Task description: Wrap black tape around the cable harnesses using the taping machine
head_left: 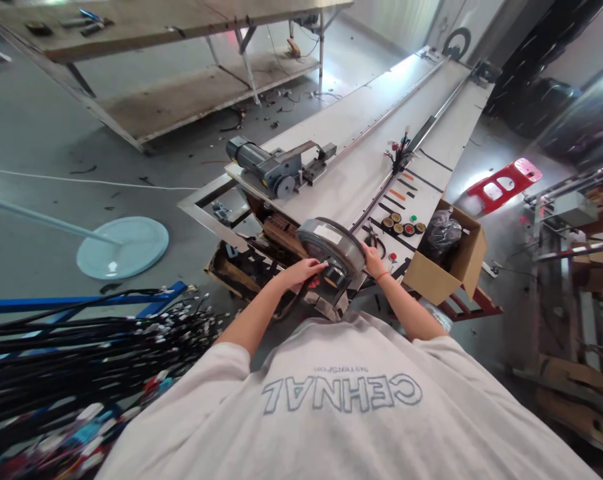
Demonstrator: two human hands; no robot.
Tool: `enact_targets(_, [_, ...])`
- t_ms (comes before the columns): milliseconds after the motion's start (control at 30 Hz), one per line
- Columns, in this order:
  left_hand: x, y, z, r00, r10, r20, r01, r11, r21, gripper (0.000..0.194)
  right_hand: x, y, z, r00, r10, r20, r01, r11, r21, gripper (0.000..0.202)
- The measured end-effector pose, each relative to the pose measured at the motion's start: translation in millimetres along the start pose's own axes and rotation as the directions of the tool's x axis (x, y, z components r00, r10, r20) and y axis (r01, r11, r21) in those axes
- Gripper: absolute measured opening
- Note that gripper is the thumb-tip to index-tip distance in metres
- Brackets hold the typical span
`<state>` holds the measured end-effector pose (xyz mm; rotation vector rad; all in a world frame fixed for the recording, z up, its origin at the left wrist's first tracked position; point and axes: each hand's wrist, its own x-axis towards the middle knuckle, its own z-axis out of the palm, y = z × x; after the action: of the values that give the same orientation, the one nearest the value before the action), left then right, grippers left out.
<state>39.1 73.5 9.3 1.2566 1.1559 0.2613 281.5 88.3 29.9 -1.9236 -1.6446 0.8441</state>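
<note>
A large dark round wheel-like part (pixel 349 247) with a pale label stands at the near end of the long white table (pixel 326 193). My left hand (pixel 309 272) is at its near left side, fingers pinched together beside a black cylindrical piece (pixel 334 275); what it pinches is too small to name. My right hand (pixel 373 260) grips the right rim of the round part. A dark cable hangs below my left hand. Behind the round part, a long dark cable bundle (pixel 379 197) runs up the table.
A motor unit (pixel 261 163) sits on the table's left edge. At the right are an open cardboard box (pixel 444 260) and a red stool (pixel 506 185). Many black cables (pixel 106 347) lie on a blue rack at the lower left. A round pale base (pixel 131 248) stands on the floor.
</note>
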Motion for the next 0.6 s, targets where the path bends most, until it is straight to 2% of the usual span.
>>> enact_targets(67, [-7, 11, 2.2, 0.997, 0.068, -0.043, -0.054, 0.965, 0.257, 0.034, -3, 21, 0, 0.988, 0.097, -0.117, -0.118, 0.975, -0.189, 0.032])
enact_targets(133, [-15, 20, -3.0, 0.980, 0.140, -0.143, -0.054, 0.875, 0.481, 0.031, 5, 32, -2, 0.957, 0.222, -0.186, -0.271, 0.912, -0.308, 0.039])
enact_targets(167, [-18, 24, -9.4, 0.964, 0.167, -0.207, -0.028, 0.838, 0.545, 0.030, 8, 35, -4, 0.940, 0.299, -0.164, -0.337, 0.885, -0.322, 0.038])
enact_targets(233, [-24, 30, -28.4, 0.929, 0.186, -0.320, 0.039, 0.811, 0.584, 0.032, 7, 37, -12, 0.918, 0.397, -0.002, -0.389, 0.899, -0.204, 0.029])
enact_targets(267, [-25, 32, -39.1, 0.914, 0.182, -0.364, 0.069, 0.812, 0.580, 0.035, -1, 36, -18, 0.921, 0.377, 0.097, -0.370, 0.926, -0.077, 0.024])
enact_targets(333, [-27, 33, -58.2, 0.913, 0.167, -0.371, 0.073, 0.830, 0.553, 0.041, -29, 27, -32, 0.952, 0.186, 0.245, -0.250, 0.932, 0.263, 0.026])
enact_targets(367, [-27, 32, -65.3, 0.927, 0.161, -0.338, 0.048, 0.844, 0.535, 0.045, -48, 20, -37, 0.951, 0.043, 0.305, -0.178, 0.884, 0.432, 0.032])
enact_targets(400, [-28, 32, -70.3, 0.940, 0.163, -0.300, 0.015, 0.858, 0.513, 0.047, -66, 10, -40, 0.923, -0.106, 0.371, -0.139, 0.805, 0.577, 0.039])
enact_targets(433, [-28, 31, -73.3, 0.951, 0.168, -0.261, -0.019, 0.872, 0.490, 0.048, -83, -1, -39, 0.851, -0.248, 0.463, -0.164, 0.711, 0.683, 0.046])
enact_targets(467, [-28, 30, -74.6, 0.957, 0.175, -0.229, -0.049, 0.882, 0.470, 0.048, -95, -13, -34, 0.738, -0.369, 0.566, -0.259, 0.620, 0.741, 0.056])
enact_targets(500, [-29, 30, -74.4, 0.961, 0.181, -0.210, -0.067, 0.887, 0.458, 0.048, -102, -26, -24, 0.600, -0.453, 0.659, -0.394, 0.550, 0.736, 0.066])
enact_targets(533, [-30, 31, -73.2, 0.963, 0.183, -0.198, -0.075, 0.887, 0.456, 0.048, -103, -38, -10, 0.453, -0.501, 0.737, -0.527, 0.517, 0.675, 0.075])
enact_targets(567, [-31, 33, -71.3, 0.966, 0.180, -0.188, -0.075, 0.883, 0.463, 0.048, -99, -49, 7, 0.331, -0.510, 0.794, -0.631, 0.506, 0.588, 0.081])
enact_targets(600, [-32, 36, -69.2, 0.967, 0.176, -0.184, -0.068, 0.875, 0.480, 0.049, -92, -58, 26, 0.250, -0.480, 0.841, -0.695, 0.516, 0.501, 0.082])
